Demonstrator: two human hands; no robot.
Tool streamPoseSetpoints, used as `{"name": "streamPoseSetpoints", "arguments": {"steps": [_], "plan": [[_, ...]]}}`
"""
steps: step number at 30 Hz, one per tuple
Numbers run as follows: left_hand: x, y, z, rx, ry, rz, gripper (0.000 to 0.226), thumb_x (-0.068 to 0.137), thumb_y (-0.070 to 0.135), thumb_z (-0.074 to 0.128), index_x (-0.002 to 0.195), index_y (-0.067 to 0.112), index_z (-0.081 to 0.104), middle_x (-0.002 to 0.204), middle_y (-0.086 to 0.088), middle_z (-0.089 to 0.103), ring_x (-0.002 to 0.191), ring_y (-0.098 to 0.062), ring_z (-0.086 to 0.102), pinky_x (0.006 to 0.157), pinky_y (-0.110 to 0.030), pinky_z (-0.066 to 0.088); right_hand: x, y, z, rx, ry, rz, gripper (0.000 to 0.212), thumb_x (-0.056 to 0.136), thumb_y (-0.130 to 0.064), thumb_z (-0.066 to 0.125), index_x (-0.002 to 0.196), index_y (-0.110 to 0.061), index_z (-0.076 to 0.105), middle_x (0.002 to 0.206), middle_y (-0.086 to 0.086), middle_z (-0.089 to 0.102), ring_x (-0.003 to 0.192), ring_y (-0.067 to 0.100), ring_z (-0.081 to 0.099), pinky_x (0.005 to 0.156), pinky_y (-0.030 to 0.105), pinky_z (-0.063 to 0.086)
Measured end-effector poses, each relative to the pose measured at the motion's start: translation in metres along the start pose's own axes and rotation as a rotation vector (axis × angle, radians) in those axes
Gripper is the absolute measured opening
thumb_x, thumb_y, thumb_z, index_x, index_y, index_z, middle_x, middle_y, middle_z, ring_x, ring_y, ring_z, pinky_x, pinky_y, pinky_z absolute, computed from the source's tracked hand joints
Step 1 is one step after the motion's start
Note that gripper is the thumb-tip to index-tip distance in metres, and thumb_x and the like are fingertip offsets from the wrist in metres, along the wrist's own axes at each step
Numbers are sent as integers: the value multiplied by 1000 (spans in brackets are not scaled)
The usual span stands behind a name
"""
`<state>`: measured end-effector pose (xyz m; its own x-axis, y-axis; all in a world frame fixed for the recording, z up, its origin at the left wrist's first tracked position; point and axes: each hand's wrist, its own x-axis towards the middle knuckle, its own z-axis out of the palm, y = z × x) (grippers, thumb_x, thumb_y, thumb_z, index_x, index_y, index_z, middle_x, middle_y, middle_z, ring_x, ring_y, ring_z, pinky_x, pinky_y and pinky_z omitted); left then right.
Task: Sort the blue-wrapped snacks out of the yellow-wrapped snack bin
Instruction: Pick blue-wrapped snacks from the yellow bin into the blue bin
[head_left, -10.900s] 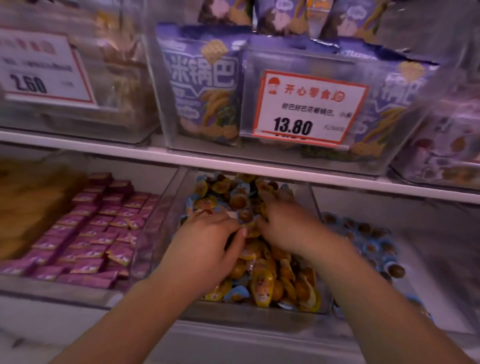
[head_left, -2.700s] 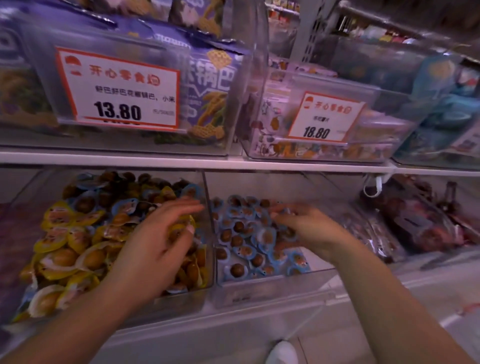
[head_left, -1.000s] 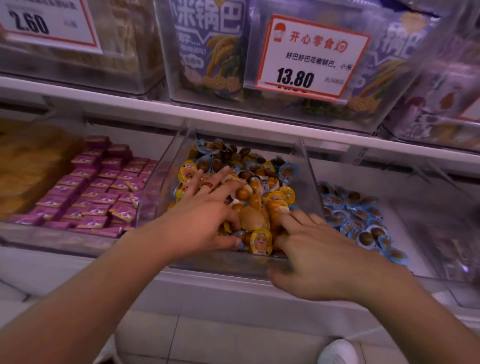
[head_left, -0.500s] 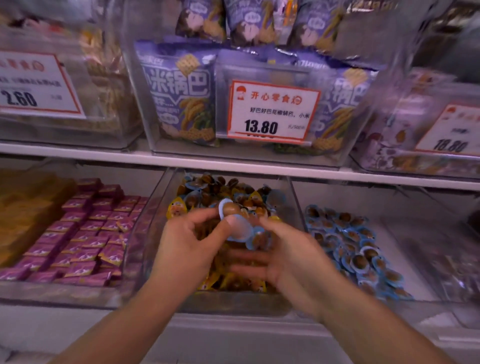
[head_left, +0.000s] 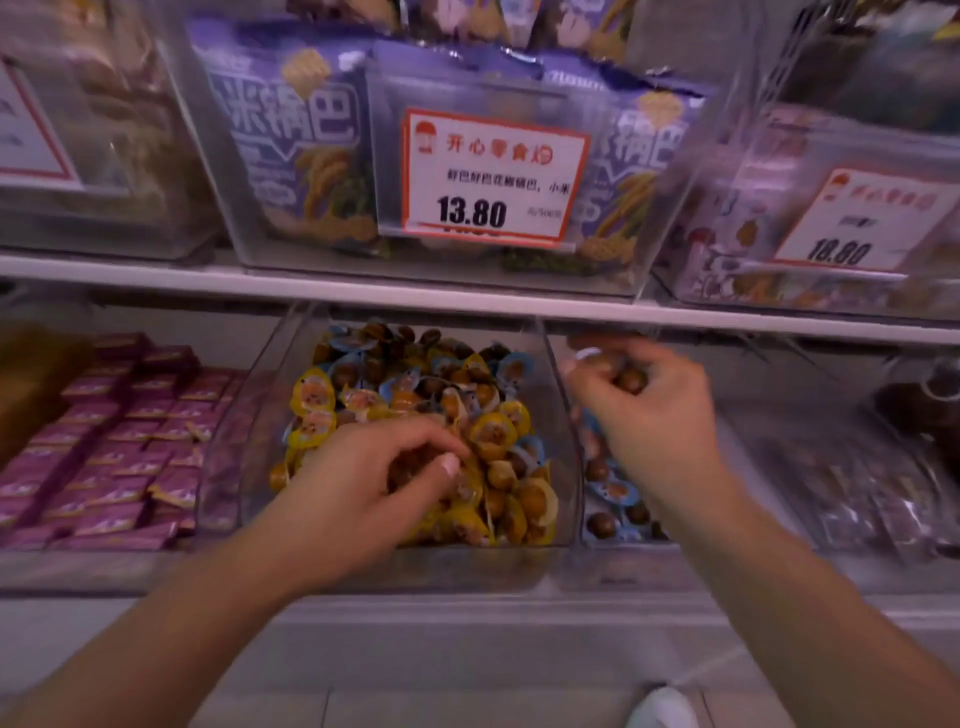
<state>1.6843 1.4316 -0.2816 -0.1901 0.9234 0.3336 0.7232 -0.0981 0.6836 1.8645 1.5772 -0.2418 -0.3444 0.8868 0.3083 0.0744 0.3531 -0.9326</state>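
Spillage is our worry: our right hand (head_left: 641, 410), at two o'clock over the blue-snack bin (head_left: 613, 519), curls its fingers round brown snacks; a loose grip drops them astray. Our left hand (head_left: 363, 493) pinches into the yellow-snack bin (head_left: 270, 415), where blue-wrapped snacks (head_left: 511, 366) sit toward twelve o'clock, easily buried.

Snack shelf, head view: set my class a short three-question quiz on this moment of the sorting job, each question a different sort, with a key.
1. True or false: the left hand is in the mixed bin.
2. The right hand is over: A) the purple packets, B) the blue-wrapped bin, C) the top shelf?
3. Fill in: the tag above the mixed bin reads ____.

Key: 1 true; 2 B; 3 13.80.
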Motion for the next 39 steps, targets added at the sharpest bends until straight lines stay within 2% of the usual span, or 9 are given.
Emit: {"name": "streamPoseSetpoints", "arguments": {"steps": [2,7,12,17,24,27,30,34,39], "plan": [[-4,2,1,-9,-172,9,26,87,54,53,100,40,69,96,29,68,91,7,64,77,-18,50,15,12,-25,-231,12,-39,6,85,-15,74,88,-10,71,51,-8,61,41,5,52,39,19,42],[-11,-3,10,415,-422,100,44,82,72,49,113,41,59,106,24,61,99,4,55,85,-25,47,19,51,-47,-717,-449,166,33,92,-47,60,73,-20,67,56,-13,57,55,5,53,48,17,37],[-5,-8,12,505,-413,110,34,83,64,58,108,42,56,102,22,63,97,-1,54,83,-26,40,7,38,-26,-581,-196,-265,21,91,-26,55,102,-24,73,100,-9,68,98,9,62,82,20,45],[-3,-16,5,276,-373,23,27,76,46,76,102,38,72,99,22,64,96,1,58,89,-30,49,-21,13,5,-655,-611,-577,28,87,-16,53,104,-17,75,99,-6,70,98,10,60,88,26,50],[-2,-6,0,-433,236,-110,35,64,48,80,97,38,74,88,9,76,82,-7,72,73,-19,56,-33,8,22,-420,-600,-456,47,90,-39,65,136,-31,54,118,-16,57,112,0,55,94,17,44],[5,5,15,-592,243,-175,39,62,49,81,98,40,70,79,-1,76,74,-15,74,67,-24,58,-41,11,36,-386,-607,-437,54,89,-39,69,139,-33,50,122,-17,53,115,-1,53,96,16,43],[12,7,18,-420,212,-187,33,79,64,64,99,39,67,82,10,76,77,-7,72,65,-24,56,-32,13,31,-373,-394,-508,30,86,-26,74,115,-24,68,104,-14,62,99,-3,59,85,12,45],[20,-7,4,299,324,-50,42,94,64,36,107,37,65,101,18,68,93,-9,63,79,-35,50,3,22,-8,-424,-64,-369,20,87,-33,71,106,-37,67,101,-18,66,96,0,64,82,16,48],[16,-30,7,683,-55,-227,64,92,68,21,145,39,39,157,11,34,146,-20,27,118,-45,19,23,49,-30,-737,-108,-157,34,85,-21,73,118,-16,69,116,7,64,114,28,58,96,34,48]]}}
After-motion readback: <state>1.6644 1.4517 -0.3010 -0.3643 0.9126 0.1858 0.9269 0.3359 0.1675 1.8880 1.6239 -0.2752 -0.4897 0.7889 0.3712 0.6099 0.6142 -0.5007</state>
